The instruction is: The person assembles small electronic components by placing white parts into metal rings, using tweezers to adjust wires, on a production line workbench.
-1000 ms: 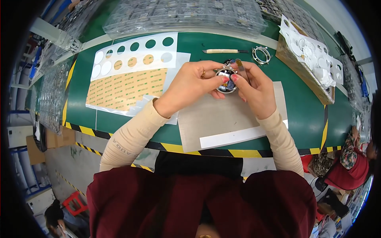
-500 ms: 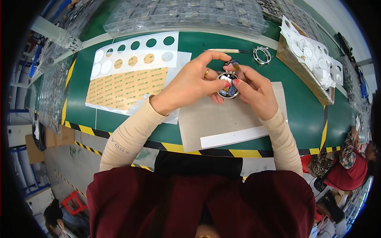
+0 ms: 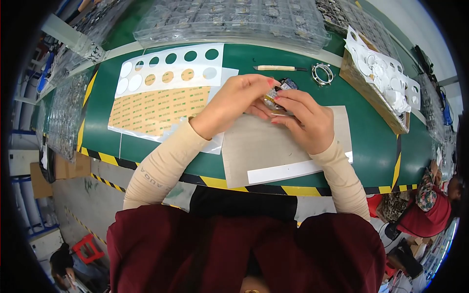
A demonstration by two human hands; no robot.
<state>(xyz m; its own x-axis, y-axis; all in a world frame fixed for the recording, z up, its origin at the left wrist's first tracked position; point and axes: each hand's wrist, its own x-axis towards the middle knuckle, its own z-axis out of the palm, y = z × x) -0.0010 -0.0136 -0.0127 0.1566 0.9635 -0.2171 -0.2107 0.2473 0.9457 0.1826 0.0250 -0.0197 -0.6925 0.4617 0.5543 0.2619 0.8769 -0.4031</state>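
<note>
Between my hands, above the table, is a round metal watch case (image 3: 269,102) with small electronic parts in it. A dark circuit board piece (image 3: 289,84) sticks up at its far side. My left hand (image 3: 229,100) grips the case from the left, thumb and index finger pinched at its upper edge. From the right, my right hand (image 3: 312,124) closes its fingers on the case's near side. Fingers hide much of it, and the case looks tilted. Beneath the hands lies a grey-beige mat (image 3: 249,146) with a white strip (image 3: 286,169) on its near part.
A craft knife (image 3: 276,68) and an open metal watch case ring (image 3: 322,74) lie beyond my hands. Adhesive sheets (image 3: 156,110) with round cut-outs are at left. At right stands a cardboard box (image 3: 376,102) of white scraps. Clear plastic trays (image 3: 234,29) line the back.
The watch case has tilted and moved slightly left, so its open face shows less. My right hand has turned and shifted its fingers lower. My left index finger has drawn back onto the edge.
</note>
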